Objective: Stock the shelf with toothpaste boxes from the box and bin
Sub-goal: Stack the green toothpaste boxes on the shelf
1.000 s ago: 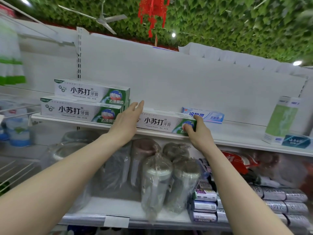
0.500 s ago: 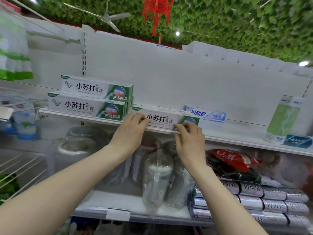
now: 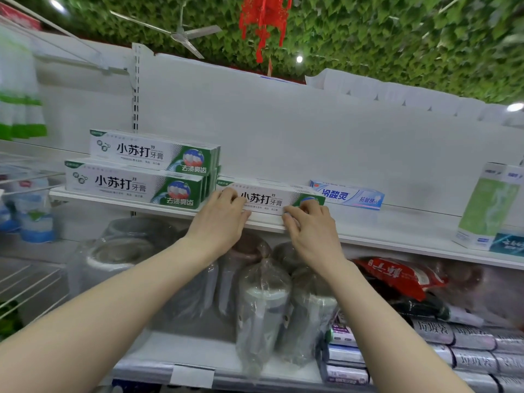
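Note:
A white-and-green toothpaste box (image 3: 263,200) lies lengthwise at the front of the upper shelf (image 3: 397,243). My left hand (image 3: 218,222) presses bent fingertips against the left part of its front face, thumb by the shelf lip. My right hand (image 3: 312,234) presses the same way on the box's right end, covering the green print. Just left of it are two stacked layers of the same boxes, a lower box (image 3: 133,186) and an upper box (image 3: 153,154). A blue-and-white toothpaste box (image 3: 350,197) lies behind and to the right.
A tall green carton (image 3: 487,205) and a teal box (image 3: 509,245) stand at the shelf's right end. The shelf below holds plastic-wrapped cups (image 3: 263,310), a red packet (image 3: 402,275) and rolls of bags (image 3: 470,358). Wire racks (image 3: 25,279) are on the left.
Both hands have slid from the ends of the box down to its front face. The box now sits closer to the stack on the left.

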A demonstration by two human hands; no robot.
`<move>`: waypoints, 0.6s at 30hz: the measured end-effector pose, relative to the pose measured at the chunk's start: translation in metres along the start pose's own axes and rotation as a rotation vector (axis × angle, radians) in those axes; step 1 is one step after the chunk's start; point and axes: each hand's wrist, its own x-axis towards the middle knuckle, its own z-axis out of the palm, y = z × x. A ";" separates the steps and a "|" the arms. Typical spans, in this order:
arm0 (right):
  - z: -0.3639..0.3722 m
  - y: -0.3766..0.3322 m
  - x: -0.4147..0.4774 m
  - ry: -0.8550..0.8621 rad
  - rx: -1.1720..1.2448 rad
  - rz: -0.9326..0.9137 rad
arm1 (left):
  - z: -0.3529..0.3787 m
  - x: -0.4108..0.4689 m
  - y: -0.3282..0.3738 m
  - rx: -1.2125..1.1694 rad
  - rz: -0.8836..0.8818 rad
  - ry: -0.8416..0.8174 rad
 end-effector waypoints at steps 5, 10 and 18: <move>0.001 -0.001 0.023 -0.170 -0.057 0.054 | 0.000 0.022 0.000 -0.080 -0.112 -0.078; 0.010 -0.003 0.047 -0.295 -0.031 0.124 | 0.010 0.049 -0.006 -0.069 -0.196 -0.224; 0.031 0.010 0.090 -0.466 0.012 0.178 | 0.024 0.086 -0.013 -0.073 -0.228 -0.375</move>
